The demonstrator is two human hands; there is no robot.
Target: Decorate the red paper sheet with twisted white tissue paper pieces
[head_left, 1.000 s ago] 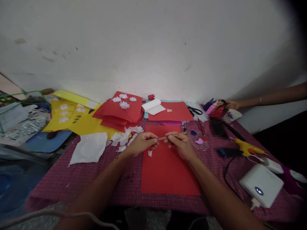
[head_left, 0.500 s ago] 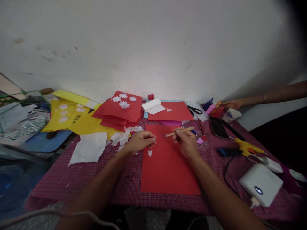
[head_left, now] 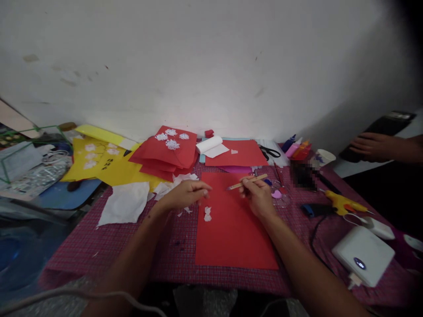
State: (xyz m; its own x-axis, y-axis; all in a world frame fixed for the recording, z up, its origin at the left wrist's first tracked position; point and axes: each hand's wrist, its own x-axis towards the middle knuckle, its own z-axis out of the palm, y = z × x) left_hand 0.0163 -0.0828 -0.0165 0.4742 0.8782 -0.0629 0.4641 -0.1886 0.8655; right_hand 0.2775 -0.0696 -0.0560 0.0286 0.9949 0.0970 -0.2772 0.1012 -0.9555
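Observation:
A large red sheet of paper (head_left: pixel 236 233) lies flat in front of me. My right hand (head_left: pixel 259 198) grips a flat pale wooden stick (head_left: pixel 257 178) above it, the stick's darker tip pointing left. Over the sheet's left edge is my left hand (head_left: pixel 187 193), its fingers loosely stretched and nothing visible in them. Just below those fingers, small torn bits of white paper (head_left: pixel 207 214) rest on the red sheet. More torn white paper (head_left: pixel 183 178) lies behind the left hand, and a bigger white piece (head_left: pixel 124 202) is to its left.
Red paper with white flowers (head_left: pixel 172 144), yellow paper (head_left: pixel 122 174) and a white paper roll (head_left: pixel 209 144) line the back. On the right are glue bottles (head_left: pixel 300 151), a paper cup (head_left: pixel 324 157), a yellow glue gun (head_left: pixel 342 202) and a white power bank (head_left: pixel 363 255). Another person's hand (head_left: pixel 373 147) holds a dark cylinder.
My left hand has shifted slightly left and its fingers have loosened. The white bits below it cover more of the sheet. The other person's hand left the bottles and now holds a dark cylinder.

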